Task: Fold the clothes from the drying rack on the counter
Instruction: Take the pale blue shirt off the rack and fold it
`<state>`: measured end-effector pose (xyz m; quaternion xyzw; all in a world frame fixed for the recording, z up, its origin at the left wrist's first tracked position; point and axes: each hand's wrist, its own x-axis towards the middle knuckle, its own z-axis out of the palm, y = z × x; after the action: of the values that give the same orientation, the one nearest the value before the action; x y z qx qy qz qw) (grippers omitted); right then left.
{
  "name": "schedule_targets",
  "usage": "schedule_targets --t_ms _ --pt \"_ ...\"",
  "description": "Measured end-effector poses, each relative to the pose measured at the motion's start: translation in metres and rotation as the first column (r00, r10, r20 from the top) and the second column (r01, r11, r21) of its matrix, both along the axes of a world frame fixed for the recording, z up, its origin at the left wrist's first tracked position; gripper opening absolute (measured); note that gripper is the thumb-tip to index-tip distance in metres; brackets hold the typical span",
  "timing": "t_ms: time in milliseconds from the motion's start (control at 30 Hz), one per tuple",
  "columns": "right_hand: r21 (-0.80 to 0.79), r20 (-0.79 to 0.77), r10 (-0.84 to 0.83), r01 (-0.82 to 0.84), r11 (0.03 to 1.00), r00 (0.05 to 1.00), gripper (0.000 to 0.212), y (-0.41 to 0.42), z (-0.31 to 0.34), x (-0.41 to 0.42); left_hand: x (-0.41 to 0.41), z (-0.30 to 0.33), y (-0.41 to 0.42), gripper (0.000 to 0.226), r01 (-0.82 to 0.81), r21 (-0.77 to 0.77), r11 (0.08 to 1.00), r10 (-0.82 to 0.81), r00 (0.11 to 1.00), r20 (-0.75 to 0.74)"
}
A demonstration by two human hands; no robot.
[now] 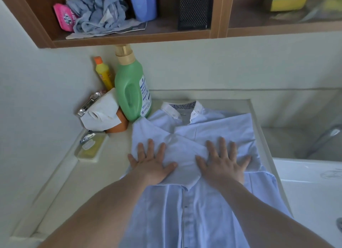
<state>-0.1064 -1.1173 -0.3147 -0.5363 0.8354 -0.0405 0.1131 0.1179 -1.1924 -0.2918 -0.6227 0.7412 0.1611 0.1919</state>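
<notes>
Smoothing the crossed sleeves of the blue shirt (194, 201) flat on the counter (103, 164) — left hand (151, 164) and right hand (224, 162) spread, pressing outward evenly

Two bare forearms enter from the bottom edge, one from about 7 o'clock, the other from about 5 o'clock, each ending in a bare hand: the left hand (151, 164) and the right hand (223, 162). No sleeve, glove, watch or ring shows; the fingernails are short and unpainted
</notes>
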Motion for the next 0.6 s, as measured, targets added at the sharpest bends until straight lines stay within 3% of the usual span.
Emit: schedule_targets --t_ms 300,600 --pt "0.012 -0.028 -0.037 0.038 0.999 0.999 0.076 -0.045 -0.001 -0.007 -0.013 -0.010 -0.058 0.096 0.017 -0.046 0.999 -0.018 1.000 -0.009" --pt "-0.009 0.026 -0.009 0.010 1.000 1.000 0.078 -0.037 -0.002 -0.010 -0.007 -0.019 -0.032 0.093 -0.024 -0.175 0.984 0.012 0.998 -0.066"
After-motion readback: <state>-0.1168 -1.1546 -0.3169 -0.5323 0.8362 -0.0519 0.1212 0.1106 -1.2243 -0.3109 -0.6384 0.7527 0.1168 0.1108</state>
